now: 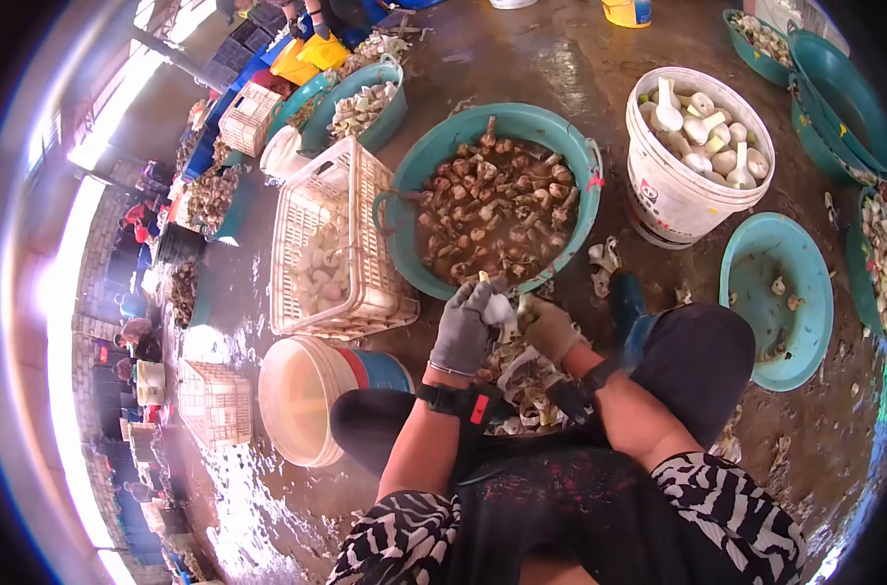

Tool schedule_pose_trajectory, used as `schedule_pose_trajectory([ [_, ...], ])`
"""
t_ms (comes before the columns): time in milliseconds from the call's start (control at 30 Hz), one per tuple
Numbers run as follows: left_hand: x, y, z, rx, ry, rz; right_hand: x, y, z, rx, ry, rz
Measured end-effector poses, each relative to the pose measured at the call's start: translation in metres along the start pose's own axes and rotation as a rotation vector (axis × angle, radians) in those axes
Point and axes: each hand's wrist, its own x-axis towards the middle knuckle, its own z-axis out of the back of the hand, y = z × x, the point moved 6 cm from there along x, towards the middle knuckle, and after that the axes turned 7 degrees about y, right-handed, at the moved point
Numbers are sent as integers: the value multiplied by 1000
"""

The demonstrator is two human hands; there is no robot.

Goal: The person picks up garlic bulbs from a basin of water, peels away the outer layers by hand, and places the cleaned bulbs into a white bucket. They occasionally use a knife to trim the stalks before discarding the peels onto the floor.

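Observation:
My left hand [462,327], in a grey glove, is closed around a white garlic bulb [500,311] just in front of a green tub [582,229]. Beside it, my right hand [549,330] wears a dirty glove and has its fingers curled together. What those fingers hold, if anything, is too small to make out. Brown, unpeeled garlic bulbs [482,200] sit in murky water inside the tub. Below both hands, a heap of garlic peels [531,385] lies between my legs.
Right of the tub stands a white bucket [658,185] full of peeled garlic. To the left are a white plastic crate [366,210] holding garlic and a tipped bucket [292,400]. A teal basin [822,322] lies at right. Other people work farther off at left on the wet floor.

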Motion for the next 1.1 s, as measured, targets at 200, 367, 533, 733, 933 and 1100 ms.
schedule_pose_trajectory([
  [200, 3, -21, 33, -47, -60, -124, -46, 29, -37, -502, 520, -128],
  [367, -19, -82, 72, 637, -208, -321, -37, 35, -23, -584, 459, -135],
  [533, -111, -207, 226, 923, -671, -295, -15, 16, -15, -348, 219, -110],
  [733, -84, -225, 227, 1838, -528, -195, 12, 19, -15, -64, 158, -112],
  [933, 170, -42, 100, 1523, 26, 97, 30, 19, -3, 611, -44, -71],
  [1100, 280, 123, 86, 1554, 221, 287, 38, 23, 17, 770, -86, -191],
])
